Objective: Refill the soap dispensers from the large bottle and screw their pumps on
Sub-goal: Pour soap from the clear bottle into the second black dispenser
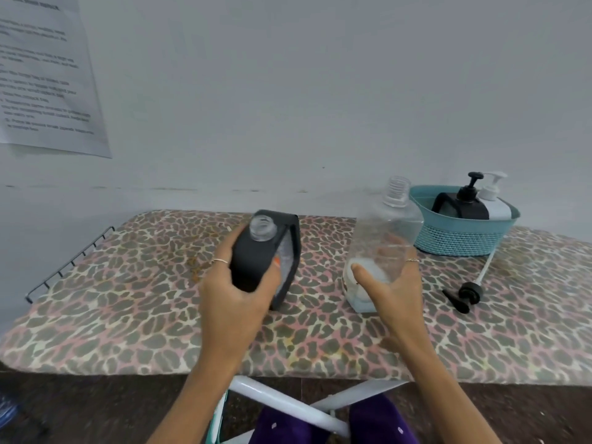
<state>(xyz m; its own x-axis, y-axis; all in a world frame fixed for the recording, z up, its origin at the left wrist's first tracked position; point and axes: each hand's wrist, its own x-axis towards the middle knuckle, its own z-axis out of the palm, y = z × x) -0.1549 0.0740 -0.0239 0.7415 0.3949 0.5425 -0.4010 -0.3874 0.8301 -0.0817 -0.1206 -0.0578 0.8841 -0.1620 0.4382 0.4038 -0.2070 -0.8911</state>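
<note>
My left hand [237,293] grips a black-sleeved soap dispenser [266,251] with an open clear neck and no pump; it stands tilted on the leopard-print board [128,299]. My right hand [394,283] holds the large clear bottle [384,232] around its lower part. The bottle stands upright, uncapped, with a little liquid at the bottom. A black pump [469,291] with a long white tube lies loose on the board to the right.
A teal basket [461,238] at the back right holds a black dispenser [461,203] and a white dispenser [495,200], both with pumps on. A wire rack [67,262] edges the board's left end. A printed sheet [45,75] hangs on the wall.
</note>
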